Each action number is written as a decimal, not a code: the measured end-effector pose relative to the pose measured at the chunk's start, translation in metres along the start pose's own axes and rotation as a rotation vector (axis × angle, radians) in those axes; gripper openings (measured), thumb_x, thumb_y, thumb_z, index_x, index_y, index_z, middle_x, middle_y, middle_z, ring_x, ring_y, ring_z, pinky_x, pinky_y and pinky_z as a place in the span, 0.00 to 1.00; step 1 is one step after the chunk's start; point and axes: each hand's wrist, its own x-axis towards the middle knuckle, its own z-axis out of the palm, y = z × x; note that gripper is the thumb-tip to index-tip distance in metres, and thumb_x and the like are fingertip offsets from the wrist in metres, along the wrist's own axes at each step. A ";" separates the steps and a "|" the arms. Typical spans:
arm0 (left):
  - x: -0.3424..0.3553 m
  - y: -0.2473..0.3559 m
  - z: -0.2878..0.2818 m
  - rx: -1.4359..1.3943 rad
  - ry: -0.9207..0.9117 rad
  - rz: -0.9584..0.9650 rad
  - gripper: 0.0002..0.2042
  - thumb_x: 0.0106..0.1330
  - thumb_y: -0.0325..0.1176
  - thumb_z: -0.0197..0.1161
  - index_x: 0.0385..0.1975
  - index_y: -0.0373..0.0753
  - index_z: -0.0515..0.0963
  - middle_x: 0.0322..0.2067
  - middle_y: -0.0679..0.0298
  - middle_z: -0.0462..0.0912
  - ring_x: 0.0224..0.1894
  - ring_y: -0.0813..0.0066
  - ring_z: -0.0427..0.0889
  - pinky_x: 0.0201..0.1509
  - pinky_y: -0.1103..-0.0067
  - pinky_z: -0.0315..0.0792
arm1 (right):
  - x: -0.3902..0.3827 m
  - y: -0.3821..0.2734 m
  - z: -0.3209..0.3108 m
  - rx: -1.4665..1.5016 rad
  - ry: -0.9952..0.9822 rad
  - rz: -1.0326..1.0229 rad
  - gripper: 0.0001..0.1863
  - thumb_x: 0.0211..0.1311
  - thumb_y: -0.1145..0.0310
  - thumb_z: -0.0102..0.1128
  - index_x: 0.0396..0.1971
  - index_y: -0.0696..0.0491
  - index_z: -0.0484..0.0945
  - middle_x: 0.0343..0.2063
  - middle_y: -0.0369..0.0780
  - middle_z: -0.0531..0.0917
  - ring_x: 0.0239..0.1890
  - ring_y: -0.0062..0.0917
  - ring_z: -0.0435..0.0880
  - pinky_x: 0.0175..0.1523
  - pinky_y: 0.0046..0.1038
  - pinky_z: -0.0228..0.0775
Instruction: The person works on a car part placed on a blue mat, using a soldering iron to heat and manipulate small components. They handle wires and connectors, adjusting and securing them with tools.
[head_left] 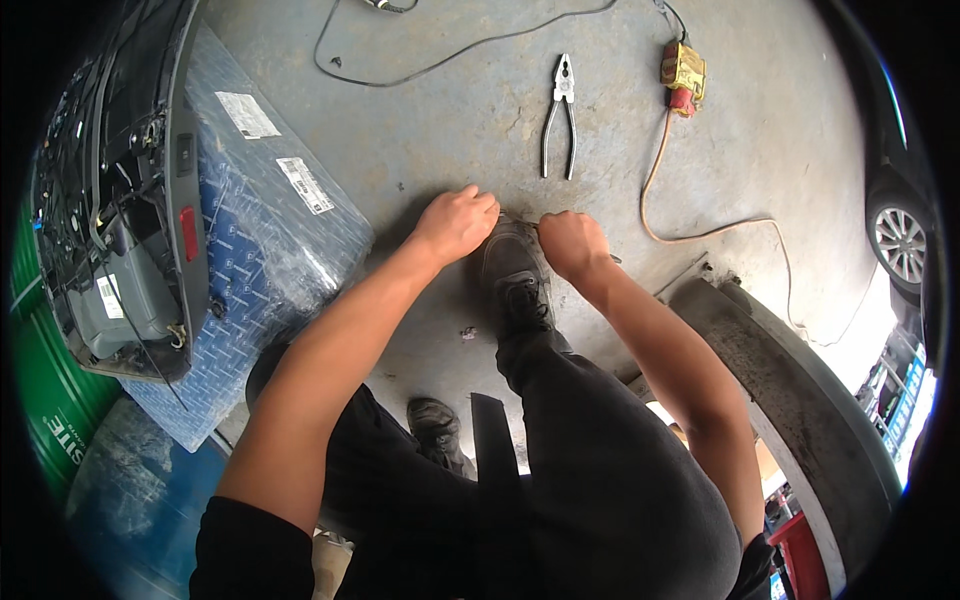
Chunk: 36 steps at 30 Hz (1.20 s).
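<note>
My left hand (pixel 458 225) is closed in a fist just left of the toe of my dark shoe (pixel 520 290). On the other side of the toe, my right hand (pixel 573 243) is closed too. Something thin and dark shows between the two hands, over the shoe tip, and a small end sticks out by my right wrist. It is too small to name, and the fingers hide what each hand grips. Beyond the hands, a pair of pliers (pixel 564 92) lies on the concrete floor, its handles toward me.
At left a black vehicle door panel (pixel 150 200) rests by a plastic-wrapped blue package (pixel 265 240), with a green drum (pixel 60 390) behind. A yellow and red cable connector (pixel 684 80) with its cord lies right of the pliers. A long dark panel (pixel 790 370) stands right; a car wheel (pixel 898 242) is beyond.
</note>
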 end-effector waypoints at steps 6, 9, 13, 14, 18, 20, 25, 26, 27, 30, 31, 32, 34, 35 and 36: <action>-0.001 0.004 -0.003 -0.033 0.011 -0.038 0.03 0.56 0.29 0.60 0.23 0.41 0.76 0.24 0.68 0.73 0.31 0.71 0.77 0.29 0.75 0.78 | 0.002 0.001 0.001 0.040 0.063 -0.019 0.10 0.59 0.73 0.54 0.31 0.52 0.86 0.37 0.46 0.87 0.41 0.40 0.87 0.44 0.36 0.81; -0.001 0.006 -0.003 -0.040 0.041 -0.058 0.03 0.57 0.29 0.60 0.23 0.41 0.76 0.24 0.67 0.73 0.31 0.70 0.77 0.29 0.75 0.78 | 0.009 0.003 -0.001 0.023 0.066 -0.057 0.10 0.59 0.73 0.54 0.31 0.52 0.86 0.36 0.46 0.87 0.41 0.40 0.87 0.44 0.36 0.81; 0.000 0.006 -0.001 -0.056 0.054 -0.105 0.02 0.57 0.29 0.59 0.24 0.41 0.76 0.24 0.67 0.73 0.30 0.70 0.77 0.29 0.74 0.78 | 0.016 0.006 -0.001 0.014 0.064 -0.062 0.10 0.60 0.71 0.53 0.31 0.51 0.86 0.35 0.47 0.87 0.40 0.41 0.87 0.44 0.38 0.80; 0.000 0.006 -0.001 -0.058 0.044 -0.123 0.02 0.56 0.29 0.59 0.24 0.41 0.77 0.24 0.67 0.73 0.30 0.70 0.77 0.29 0.74 0.78 | 0.015 0.007 -0.002 0.023 0.062 -0.063 0.10 0.60 0.70 0.53 0.31 0.51 0.86 0.35 0.47 0.87 0.40 0.41 0.87 0.44 0.38 0.80; 0.000 0.002 -0.001 -0.039 0.040 -0.067 0.01 0.56 0.29 0.59 0.25 0.41 0.77 0.24 0.68 0.73 0.31 0.70 0.77 0.29 0.75 0.78 | 0.015 0.008 -0.005 0.039 0.044 -0.047 0.11 0.61 0.67 0.52 0.31 0.51 0.85 0.36 0.47 0.87 0.41 0.42 0.87 0.45 0.39 0.80; -0.001 0.001 0.000 -0.031 0.020 -0.050 0.02 0.56 0.30 0.60 0.27 0.41 0.78 0.25 0.69 0.73 0.31 0.71 0.77 0.30 0.76 0.78 | 0.017 0.010 -0.002 0.034 0.034 -0.046 0.12 0.62 0.67 0.52 0.31 0.51 0.86 0.36 0.47 0.87 0.41 0.42 0.87 0.45 0.39 0.80; -0.003 -0.001 0.002 0.009 0.013 -0.002 0.06 0.55 0.30 0.60 0.32 0.40 0.81 0.26 0.70 0.75 0.33 0.74 0.77 0.30 0.77 0.78 | 0.020 0.008 -0.003 -0.020 0.020 -0.040 0.11 0.63 0.68 0.52 0.32 0.50 0.86 0.36 0.44 0.87 0.42 0.39 0.87 0.45 0.36 0.80; -0.003 -0.001 0.002 0.009 0.000 0.002 0.07 0.55 0.30 0.61 0.33 0.40 0.81 0.26 0.70 0.75 0.33 0.74 0.77 0.31 0.78 0.78 | 0.022 0.009 -0.001 -0.043 0.013 -0.039 0.11 0.63 0.68 0.53 0.32 0.49 0.87 0.36 0.44 0.87 0.42 0.38 0.87 0.45 0.36 0.80; -0.004 -0.001 0.003 0.006 0.011 0.003 0.07 0.55 0.30 0.61 0.32 0.40 0.81 0.26 0.70 0.75 0.33 0.74 0.77 0.31 0.78 0.78 | 0.024 0.008 0.001 -0.065 0.006 -0.038 0.11 0.63 0.68 0.53 0.32 0.49 0.87 0.37 0.43 0.88 0.42 0.37 0.88 0.45 0.35 0.80; -0.004 -0.001 0.004 -0.006 0.037 0.006 0.05 0.55 0.30 0.61 0.30 0.41 0.80 0.25 0.70 0.74 0.33 0.74 0.77 0.30 0.78 0.78 | 0.027 0.007 0.006 -0.091 0.021 -0.013 0.11 0.63 0.69 0.53 0.31 0.48 0.87 0.37 0.42 0.88 0.43 0.35 0.88 0.45 0.33 0.81; -0.004 -0.002 0.004 -0.011 0.039 0.006 0.04 0.55 0.30 0.61 0.29 0.41 0.80 0.25 0.70 0.74 0.33 0.74 0.76 0.30 0.78 0.78 | 0.028 0.007 0.008 -0.090 0.031 -0.015 0.11 0.63 0.69 0.53 0.31 0.48 0.87 0.37 0.42 0.88 0.42 0.35 0.88 0.44 0.33 0.81; -0.003 -0.002 0.004 -0.015 0.042 0.006 0.03 0.55 0.30 0.61 0.28 0.41 0.79 0.25 0.70 0.74 0.33 0.74 0.76 0.30 0.78 0.78 | 0.029 0.007 0.009 -0.089 0.041 -0.016 0.11 0.63 0.69 0.53 0.31 0.47 0.87 0.37 0.42 0.88 0.42 0.35 0.88 0.44 0.33 0.81; -0.003 -0.002 0.003 -0.017 0.040 0.009 0.02 0.54 0.30 0.61 0.26 0.42 0.78 0.24 0.70 0.73 0.32 0.74 0.76 0.30 0.77 0.78 | 0.028 0.006 0.009 -0.089 0.054 -0.011 0.11 0.63 0.69 0.53 0.31 0.47 0.87 0.36 0.42 0.88 0.41 0.35 0.88 0.43 0.33 0.81; -0.003 -0.002 0.003 -0.019 0.039 0.011 0.02 0.54 0.30 0.61 0.26 0.42 0.78 0.24 0.70 0.73 0.32 0.74 0.76 0.30 0.77 0.78 | 0.026 0.005 0.008 -0.089 0.058 -0.004 0.12 0.63 0.69 0.53 0.31 0.47 0.87 0.36 0.42 0.88 0.41 0.36 0.88 0.43 0.34 0.81; -0.003 -0.002 0.003 -0.023 0.045 0.013 0.02 0.54 0.30 0.61 0.26 0.42 0.78 0.24 0.70 0.73 0.32 0.74 0.76 0.30 0.77 0.78 | 0.025 0.004 0.007 -0.088 0.065 0.004 0.12 0.63 0.69 0.52 0.30 0.48 0.87 0.36 0.42 0.88 0.41 0.36 0.88 0.43 0.34 0.81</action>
